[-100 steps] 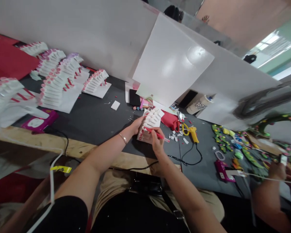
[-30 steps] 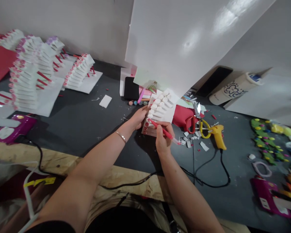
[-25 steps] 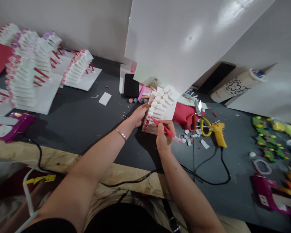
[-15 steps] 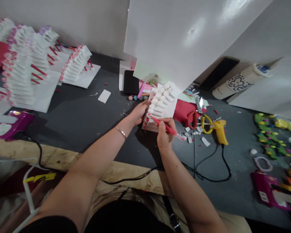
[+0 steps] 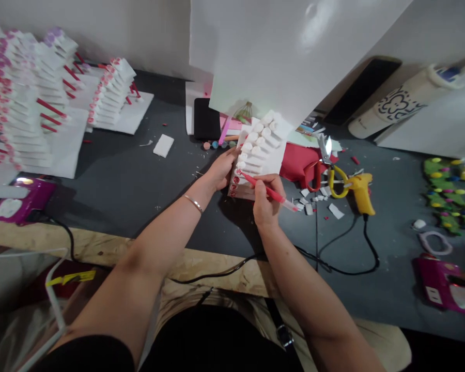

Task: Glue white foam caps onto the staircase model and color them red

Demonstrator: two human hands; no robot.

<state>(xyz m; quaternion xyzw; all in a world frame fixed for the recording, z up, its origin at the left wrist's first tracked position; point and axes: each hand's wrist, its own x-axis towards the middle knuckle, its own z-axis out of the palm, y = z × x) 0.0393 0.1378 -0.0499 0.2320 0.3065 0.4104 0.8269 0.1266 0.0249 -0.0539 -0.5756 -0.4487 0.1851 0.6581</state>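
Change since earlier: camera has tipped further down and closer, so the white tiered piece [image 5: 258, 155] sits a little higher in the middle of the frame; both hands keep the same grips, and the pen tip has crept along the row of red marks.
Worked piece: white stepped foam card with rounded tabs, lying on the dark table [image 5: 139, 191] at centre frame, its lower left edge already carrying small red circles.
Left hand [image 5: 220, 170]: fingers curled against the piece's left edge, pinning it, probably so it stays put under the pen.
Right hand [image 5: 266, 202]: fingers pinched shut around a red pen [image 5: 267, 192], tip touching the lower tabs, barrel slanting down to the right in a writing hold.
Just right of the piece: red fabric scrap [image 5: 298, 168], scissors [image 5: 325, 165] with red and yellow loops, scattered white offcuts [image 5: 313, 201], yellow glue gun [image 5: 362, 191] with a black cord trailing toward the lower right.
Above: large white sheet [image 5: 279, 51] leaning over the work, black phone [image 5: 205, 119] beneath it.
Upper left: finished tiered pieces [image 5: 108, 93] with red and pink marks, set clear of the working spot.
Far right: green foam shapes [image 5: 445, 201] and a purple device [image 5: 445, 284].
Left edge: second purple device [image 5: 19, 199].
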